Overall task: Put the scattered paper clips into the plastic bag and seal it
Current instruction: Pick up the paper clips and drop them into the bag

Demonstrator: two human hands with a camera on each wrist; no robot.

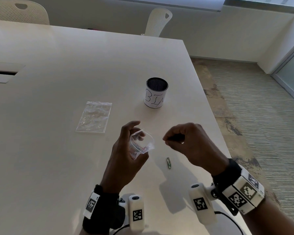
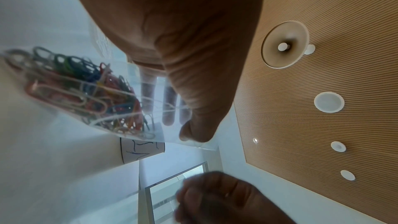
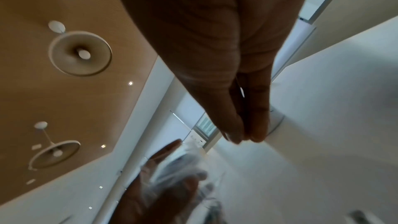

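My left hand point(image 1: 138, 141) holds a small clear plastic bag point(image 1: 143, 144) above the table, thumb and fingers pinching its sides so the mouth gapes open. The left wrist view shows several coloured paper clips point(image 2: 86, 91) piled inside it. Just right of the bag's mouth my right hand point(image 1: 165, 139) hovers with thumb and forefinger point(image 3: 243, 135) pinched together on what looks like a small pale paper clip, mostly hidden. One green paper clip point(image 1: 168, 163) lies on the table point(image 1: 58, 167) below, between the hands.
A second clear zip bag point(image 1: 93, 117) lies flat to the left of my hands. A round mesh cup labelled BIN point(image 1: 155, 93) stands behind them. The table's right edge point(image 1: 209, 102) runs close to my right hand. Two pale chairs point(image 1: 158, 21) stand at the far side.
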